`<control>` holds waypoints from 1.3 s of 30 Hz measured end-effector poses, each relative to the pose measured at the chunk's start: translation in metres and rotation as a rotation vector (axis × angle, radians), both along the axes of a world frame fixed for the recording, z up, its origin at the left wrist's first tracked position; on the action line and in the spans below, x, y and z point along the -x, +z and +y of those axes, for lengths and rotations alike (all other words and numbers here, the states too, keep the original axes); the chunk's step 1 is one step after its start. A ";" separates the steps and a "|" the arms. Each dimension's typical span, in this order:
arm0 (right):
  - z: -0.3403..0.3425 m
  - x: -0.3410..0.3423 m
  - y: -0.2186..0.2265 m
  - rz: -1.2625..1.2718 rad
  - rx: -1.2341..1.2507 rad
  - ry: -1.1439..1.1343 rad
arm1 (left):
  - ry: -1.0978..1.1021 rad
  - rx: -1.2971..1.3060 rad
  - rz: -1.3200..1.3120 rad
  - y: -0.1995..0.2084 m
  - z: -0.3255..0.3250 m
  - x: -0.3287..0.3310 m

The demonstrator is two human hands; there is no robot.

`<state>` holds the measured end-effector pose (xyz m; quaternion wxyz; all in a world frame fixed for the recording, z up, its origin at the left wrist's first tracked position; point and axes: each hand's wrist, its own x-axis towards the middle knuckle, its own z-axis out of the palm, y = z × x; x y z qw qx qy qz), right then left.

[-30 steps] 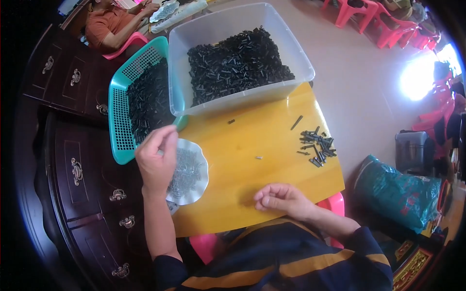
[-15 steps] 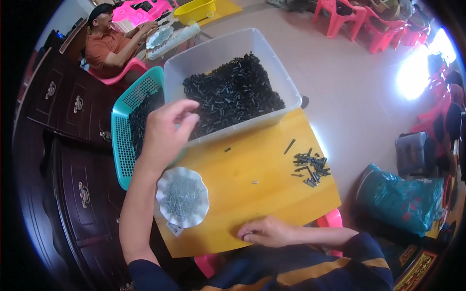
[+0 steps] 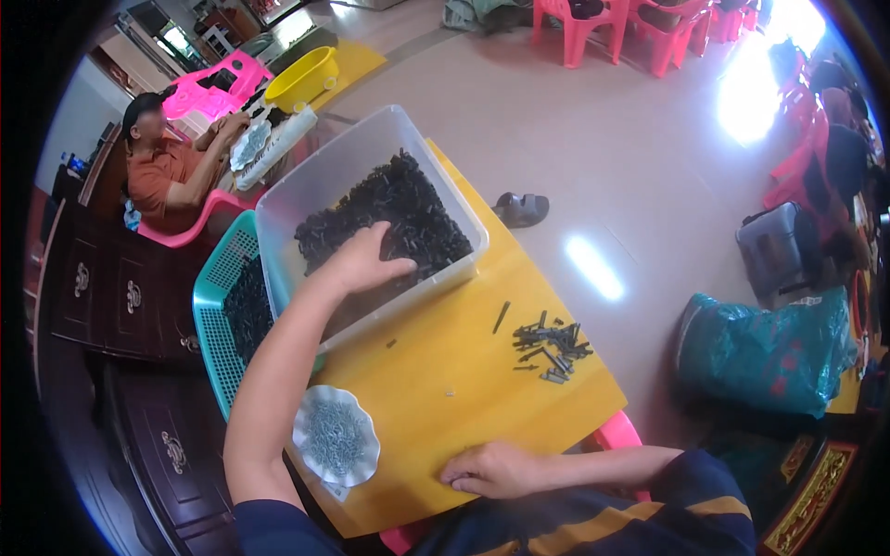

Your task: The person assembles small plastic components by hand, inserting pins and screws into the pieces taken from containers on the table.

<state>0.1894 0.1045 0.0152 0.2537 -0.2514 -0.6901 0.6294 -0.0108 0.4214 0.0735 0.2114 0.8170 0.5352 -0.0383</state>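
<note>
At the far side of the yellow wooden table stands a translucent rectangular plastic bin containing small black parts; left of it, a turquoise perforated plastic basket. Nearer, at left, lies a white scalloped dish; at right, a loose black-piece pile.

Yellow table | clear tub on it | white dish in front of tub | black pieces right of tub
</note>
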 end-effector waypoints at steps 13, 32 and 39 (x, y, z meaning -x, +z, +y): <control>-0.007 0.001 -0.005 0.003 0.033 0.066 | -0.011 0.107 0.047 -0.005 0.005 -0.001; -0.012 0.013 -0.017 0.116 -0.079 -0.119 | -0.098 0.143 0.017 0.008 0.004 -0.007; -0.018 0.016 -0.026 0.100 -0.129 -0.140 | -0.086 0.221 -0.058 -0.012 0.019 0.011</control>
